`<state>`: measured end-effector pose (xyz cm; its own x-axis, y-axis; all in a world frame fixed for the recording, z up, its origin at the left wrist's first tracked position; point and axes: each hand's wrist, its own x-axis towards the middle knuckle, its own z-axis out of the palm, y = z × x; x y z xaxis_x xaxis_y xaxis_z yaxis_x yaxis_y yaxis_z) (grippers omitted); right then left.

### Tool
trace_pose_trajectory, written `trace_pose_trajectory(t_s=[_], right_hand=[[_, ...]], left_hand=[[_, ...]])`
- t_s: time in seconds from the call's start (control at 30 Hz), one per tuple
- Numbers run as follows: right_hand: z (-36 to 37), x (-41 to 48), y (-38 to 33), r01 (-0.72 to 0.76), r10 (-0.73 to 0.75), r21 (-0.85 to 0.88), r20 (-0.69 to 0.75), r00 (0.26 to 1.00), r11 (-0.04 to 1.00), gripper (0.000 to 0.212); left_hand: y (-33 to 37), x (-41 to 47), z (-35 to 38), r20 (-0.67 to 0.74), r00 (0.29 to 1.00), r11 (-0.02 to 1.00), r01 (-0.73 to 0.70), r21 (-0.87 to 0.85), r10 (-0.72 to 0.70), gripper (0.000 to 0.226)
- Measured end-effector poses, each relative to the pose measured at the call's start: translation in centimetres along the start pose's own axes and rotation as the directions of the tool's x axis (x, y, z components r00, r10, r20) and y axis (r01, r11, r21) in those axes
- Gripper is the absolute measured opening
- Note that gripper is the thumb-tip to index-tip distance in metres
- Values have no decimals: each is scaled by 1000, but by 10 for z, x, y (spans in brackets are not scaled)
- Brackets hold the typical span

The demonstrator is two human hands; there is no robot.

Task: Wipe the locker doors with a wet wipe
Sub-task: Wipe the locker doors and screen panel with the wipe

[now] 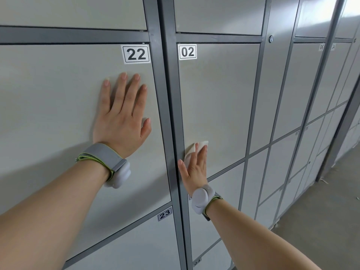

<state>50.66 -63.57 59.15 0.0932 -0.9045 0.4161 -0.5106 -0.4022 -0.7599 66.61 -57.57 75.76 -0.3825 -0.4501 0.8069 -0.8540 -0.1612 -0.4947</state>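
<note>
Hands are both lying flat: left hand (121, 115) is pressing spread fingers on door 22 (58, 114); right hand (194, 168) is pressing straight fingers on wipe (191, 150) low on door 02 (220, 98). Fingers are hiding most of wipe.

Locker doors (58, 114): plain pale grey, uniform across all panels. Frame bars (167, 114) between doors: dark grey. Number labels (136, 54): white, black digits, thin black border. Wet wipe (191, 151): white. Left wrist strap (103, 154): light grey, lime-green edging. Wrist pods (200, 199): white. Round lock (271, 38), upper right: silver. Floor (321, 221), far right: dull grey-beige.
</note>
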Motion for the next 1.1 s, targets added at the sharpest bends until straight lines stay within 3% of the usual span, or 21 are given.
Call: trace_pose_trajectory(t_s=[0.1,0.23,0.33,0.53,0.67,0.9,1.0,1.1], right_hand=[[-2,0,-6,-78,76,68,30,997,995,81],[-5,8,-35,135,-132,69,-44,990,988,84],[-3,8,-35,204,-201,42,-59,978,978,78],[8,-10,1,111,-110,-37,29,993,993,94],[7,-13,-2,19,-20,28,52,998,999,111],[5,-4,-15,152,-152,-19,-18,988,988,94],[10,-13,3,80,-78,-46,31,996,996,94],[11,-21,13,-112,114,-33,76,991,993,103]], left_hand=[[0,0,0,4,1000,1000,-2,2,2,63],[-1,0,0,9,1000,1000,0,1,0,64],[0,0,0,7,1000,1000,-1,1,1,63],[0,-1,0,6,1000,1000,-8,-3,8,63],[0,0,0,-3,1000,1000,-4,-13,4,62],[0,-1,0,11,1000,1000,-8,-8,8,62],[0,-1,0,7,1000,1000,-13,-15,13,63],[-1,-1,0,17,1000,1000,-8,-22,9,63]])
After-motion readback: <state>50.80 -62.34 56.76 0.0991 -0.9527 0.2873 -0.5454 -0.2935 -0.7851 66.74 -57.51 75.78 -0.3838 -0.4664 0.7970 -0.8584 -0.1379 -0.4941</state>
